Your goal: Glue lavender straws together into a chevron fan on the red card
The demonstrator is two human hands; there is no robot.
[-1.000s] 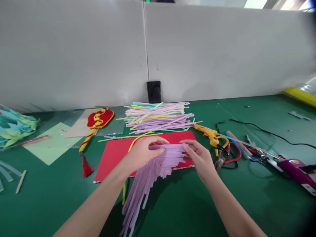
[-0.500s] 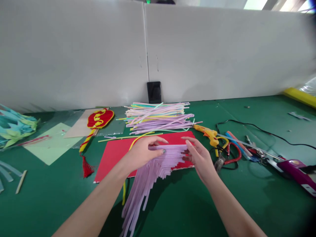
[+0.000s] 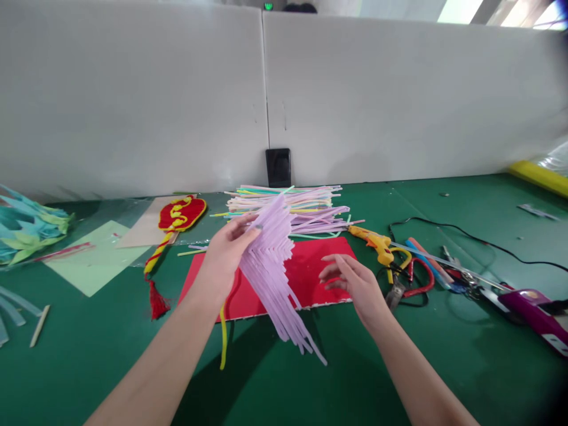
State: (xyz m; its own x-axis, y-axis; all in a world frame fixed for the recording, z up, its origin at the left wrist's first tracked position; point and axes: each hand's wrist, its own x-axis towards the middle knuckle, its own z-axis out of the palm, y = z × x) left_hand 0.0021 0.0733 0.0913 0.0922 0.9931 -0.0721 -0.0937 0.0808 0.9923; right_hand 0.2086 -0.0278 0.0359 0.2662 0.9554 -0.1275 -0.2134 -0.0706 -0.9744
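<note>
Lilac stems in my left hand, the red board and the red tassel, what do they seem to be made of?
Lilac stems: probably chenille, from their matte, velvety look; any wire core is hidden.
Red board: likely card or foam board, flat and smooth, with a ragged white edge showing.
Red tassel: apparently thread, soft-looking, as strands spread at its lower end.

Head-worn, looking forward and down from the near side across the green tabletop (image 3: 337, 390). Faces the grey wall (image 3: 377, 94) almost squarely, with the seam (image 3: 265, 89) a little left of the middle, and sees just past the wall's upper edge. Set close behind and above, near enough to catch both forearms (image 3: 164, 355) at the near edge, with the purple strips (image 3: 270, 254) about mid-view. Covers a wide spread, from the blue-green bunch (image 3: 33, 228) cut off on the left to the yellow bar (image 3: 539, 176) cut off on the far right.
</note>
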